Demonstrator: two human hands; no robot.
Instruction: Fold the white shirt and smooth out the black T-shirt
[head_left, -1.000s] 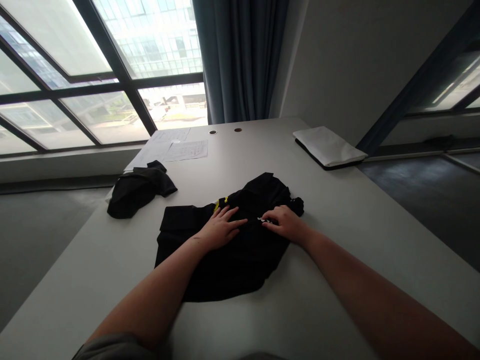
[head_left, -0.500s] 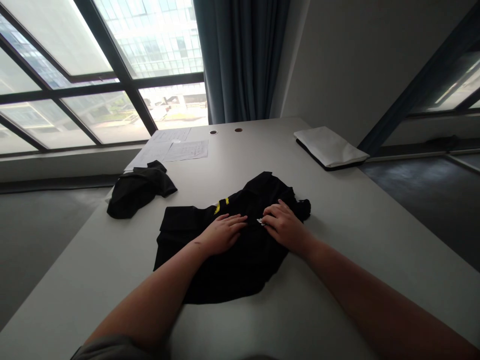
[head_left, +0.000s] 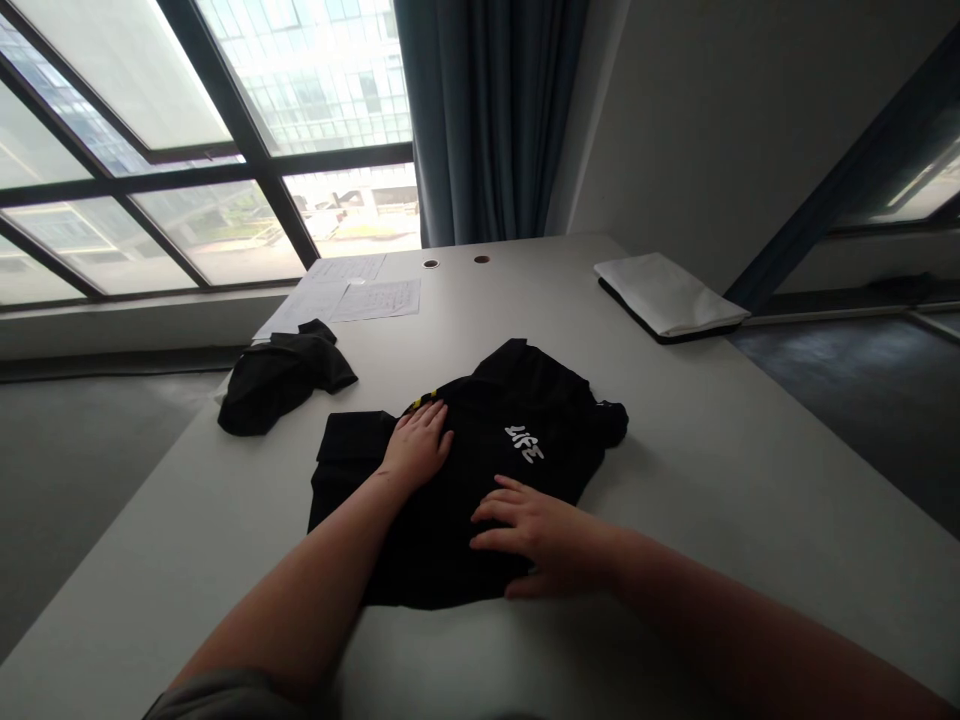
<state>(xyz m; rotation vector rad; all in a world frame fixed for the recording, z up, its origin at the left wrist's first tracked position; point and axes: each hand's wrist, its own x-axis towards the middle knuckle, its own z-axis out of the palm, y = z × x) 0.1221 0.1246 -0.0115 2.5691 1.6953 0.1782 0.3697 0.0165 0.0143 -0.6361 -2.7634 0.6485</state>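
A black garment point(head_left: 480, 440) with white lettering and a small yellow mark lies rumpled on the white table point(head_left: 712, 470) in front of me. My left hand point(head_left: 417, 446) rests flat on its upper left part, fingers stretched out, near the yellow mark. Closer to me, my right hand point(head_left: 532, 530) lies flat on the garment's near edge, fingers spread and pointing left. Neither hand grips anything. The white lettering sits uncovered between the two hands.
A second crumpled black garment point(head_left: 281, 375) lies at the table's left edge, with paper sheets point(head_left: 352, 295) behind it. A folded white item on a dark pad point(head_left: 667, 295) sits at the far right. Windows and a dark curtain point(head_left: 487, 120) stand behind the table.
My right hand has slid from the garment's middle back toward me to its near edge, uncovering the white lettering. My left hand has moved a little left and away from me.
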